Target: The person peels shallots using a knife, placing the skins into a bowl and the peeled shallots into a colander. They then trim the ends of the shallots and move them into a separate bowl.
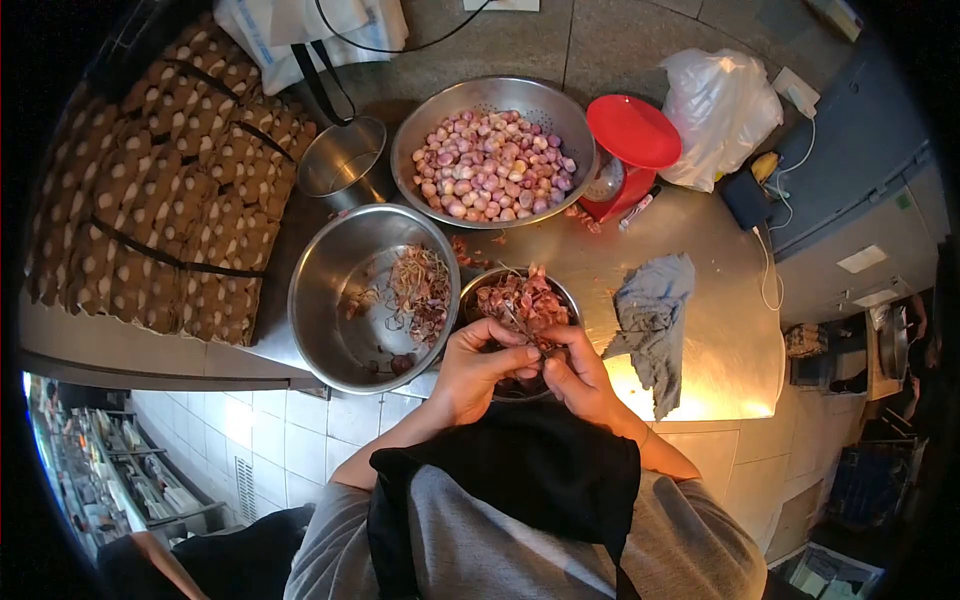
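Observation:
My left hand (484, 364) and my right hand (582, 382) meet fingertip to fingertip over a metal bowl (573, 300) of reddish shallot skins (535, 297). Both are closed in a pinch around something small and dark, too hidden to name. Just left of them is a larger steel bowl (330, 290) with dry root ends and shallots (422, 285) along its right side. Beyond, a wide colander (490, 90) holds many peeled pink shallots (495, 165).
Strapped egg trays (150, 200) are stacked at left, beside a steel pot (345, 160). A red scale (634, 132) and white plastic bag (722, 115) stand at back right. A grey cloth (655, 315) lies on the steel table (730, 330). Another person's arm (165, 562) shows lower left.

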The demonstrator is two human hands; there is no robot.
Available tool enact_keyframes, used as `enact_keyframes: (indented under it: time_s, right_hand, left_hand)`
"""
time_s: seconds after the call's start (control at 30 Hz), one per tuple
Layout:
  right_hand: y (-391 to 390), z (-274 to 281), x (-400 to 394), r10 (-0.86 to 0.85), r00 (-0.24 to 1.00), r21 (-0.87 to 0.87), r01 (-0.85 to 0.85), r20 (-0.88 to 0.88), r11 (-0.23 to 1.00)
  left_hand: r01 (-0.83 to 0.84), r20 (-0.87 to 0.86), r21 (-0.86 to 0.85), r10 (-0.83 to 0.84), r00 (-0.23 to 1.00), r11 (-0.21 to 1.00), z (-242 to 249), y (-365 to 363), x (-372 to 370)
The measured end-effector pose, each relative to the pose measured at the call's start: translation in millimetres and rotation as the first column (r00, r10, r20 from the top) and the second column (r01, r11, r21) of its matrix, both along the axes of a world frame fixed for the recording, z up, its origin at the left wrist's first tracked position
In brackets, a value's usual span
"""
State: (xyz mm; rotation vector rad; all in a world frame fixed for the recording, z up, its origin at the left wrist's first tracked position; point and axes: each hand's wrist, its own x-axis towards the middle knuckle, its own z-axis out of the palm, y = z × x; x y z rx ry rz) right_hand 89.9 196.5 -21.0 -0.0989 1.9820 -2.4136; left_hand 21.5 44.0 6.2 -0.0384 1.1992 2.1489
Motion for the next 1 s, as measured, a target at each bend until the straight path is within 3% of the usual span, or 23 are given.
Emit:
enact_keyframes:
  time_s: [0.13,0.23,0.27,0.43,0.57,0.77,0.93,1.0]
  right_hand:
    - [-1.1,-2.9,-1.1,0.045,0.999,-0.129,-0.044,0.005,0.991]
    - [0.7,-3.9,-5.4,-0.006,0.999,-0.224,0.016,0.048,0.975]
    - [3.6,-4.4,-5.8,-0.018,0.998,-0.183,0.031,0.068,0.983]
    - [13.7,7.0,0.8,-0.012,0.998,-0.026,0.014,0.067,1.0]
    - [19.2,-8.2,4.0,0.116,0.988,-0.023,-0.114,0.105,0.993]
    - [15.3,-1.6,4.3,0.119,0.987,-0.147,-0.102,0.11,0.984]
    - [16.0,5.3,4.3,0.146,0.981,-0.001,-0.147,0.125,0.989]
    - [16.8,4.3,4.8,0.138,0.985,0.059,-0.145,0.106,0.988]
  left_hand:
    - [0.042,0.035,-0.021,-0.041,0.999,0.999,-0.9,-0.3,0.9]
    - [0.207,0.093,-0.052,-0.202,0.975,0.977,3.1,-4.7,2.3]
    - [0.223,0.029,-0.018,-0.223,0.974,0.975,0.6,-8.2,1.7]
    - [0.144,0.053,-0.07,-0.141,0.989,0.987,16.9,-10.8,-11.2]
    - [0.058,-0.015,-0.06,-0.059,0.998,0.997,11.1,-4.6,-12.8]
    - [0.062,-0.047,-0.062,-0.065,0.997,0.996,-2.7,-4.2,-12.7]
    - [0.031,0.043,-0.027,-0.03,0.999,0.999,5.0,-0.6,-9.0]
    - [0.002,-0.034,-0.01,-0.002,0.999,1.0,-2.6,-2.1,-8.6]
